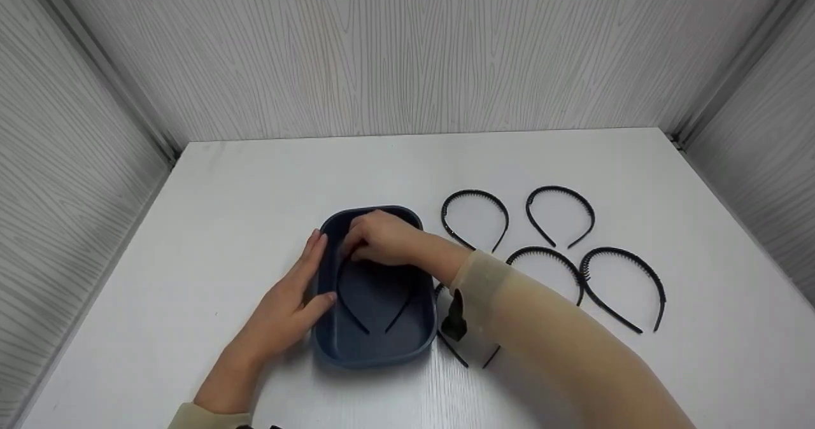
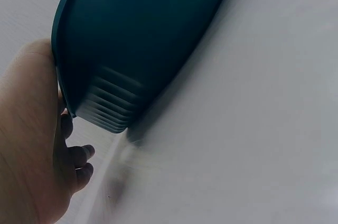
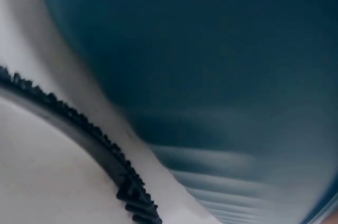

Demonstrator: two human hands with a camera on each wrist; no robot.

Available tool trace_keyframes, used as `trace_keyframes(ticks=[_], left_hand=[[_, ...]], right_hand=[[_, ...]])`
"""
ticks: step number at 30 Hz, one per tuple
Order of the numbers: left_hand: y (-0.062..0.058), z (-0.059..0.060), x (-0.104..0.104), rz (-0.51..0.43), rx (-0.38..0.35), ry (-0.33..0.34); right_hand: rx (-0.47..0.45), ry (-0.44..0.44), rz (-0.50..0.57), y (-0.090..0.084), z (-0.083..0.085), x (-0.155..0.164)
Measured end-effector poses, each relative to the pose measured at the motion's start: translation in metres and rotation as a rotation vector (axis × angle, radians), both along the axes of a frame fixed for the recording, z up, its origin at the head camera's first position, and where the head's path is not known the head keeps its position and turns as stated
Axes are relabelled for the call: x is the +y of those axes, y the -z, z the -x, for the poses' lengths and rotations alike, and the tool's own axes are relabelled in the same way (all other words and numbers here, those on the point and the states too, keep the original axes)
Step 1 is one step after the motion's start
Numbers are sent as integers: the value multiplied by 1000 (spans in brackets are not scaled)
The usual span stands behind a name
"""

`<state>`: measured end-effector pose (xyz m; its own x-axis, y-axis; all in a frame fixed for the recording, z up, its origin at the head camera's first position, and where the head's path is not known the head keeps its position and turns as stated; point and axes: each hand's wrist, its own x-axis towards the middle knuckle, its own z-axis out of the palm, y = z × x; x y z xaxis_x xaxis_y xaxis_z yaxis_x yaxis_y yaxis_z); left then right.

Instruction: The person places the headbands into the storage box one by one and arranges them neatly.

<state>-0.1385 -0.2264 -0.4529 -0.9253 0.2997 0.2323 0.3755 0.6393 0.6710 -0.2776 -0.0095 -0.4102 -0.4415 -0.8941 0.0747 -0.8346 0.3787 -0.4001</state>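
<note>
A dark blue plastic bin (image 1: 375, 349) stands on the table, its ribbed end showing in the left wrist view. My right hand (image 1: 382, 237) reaches down into its far part and pinches the curved top of a thin black headband (image 1: 350, 311). The headband's two ends point toward me inside the bin; its top is mostly hidden by the fingers. Along the bin's left side rests my left hand (image 1: 290, 308), fingers straight against the outer wall and thumb at the rim. In the left wrist view this hand (image 2: 37, 139) lies close along the bin's edge.
Several black toothed headbands lie right of the bin: a back-row one (image 1: 560, 188), a front right one (image 1: 656, 279), and one (image 1: 453, 349) beside the bin partly under my right sleeve (image 1: 541, 327). Wood-grain panels (image 1: 407, 53) enclose the white table (image 1: 210, 225) at back and sides.
</note>
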Motion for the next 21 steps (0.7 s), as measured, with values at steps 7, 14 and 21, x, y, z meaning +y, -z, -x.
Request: trace_keyframes(ticks=[7,14,21], left_hand=[[0,0,0,6,-8,1],[-2,-1,0,14,-23,-4],[-2,-1,0,10,-17,1]], right_hand=[[3,17,-36,3,0,-3],[8,33,-74,4,-1,-5],[9,38,-91,5,-2,-7]])
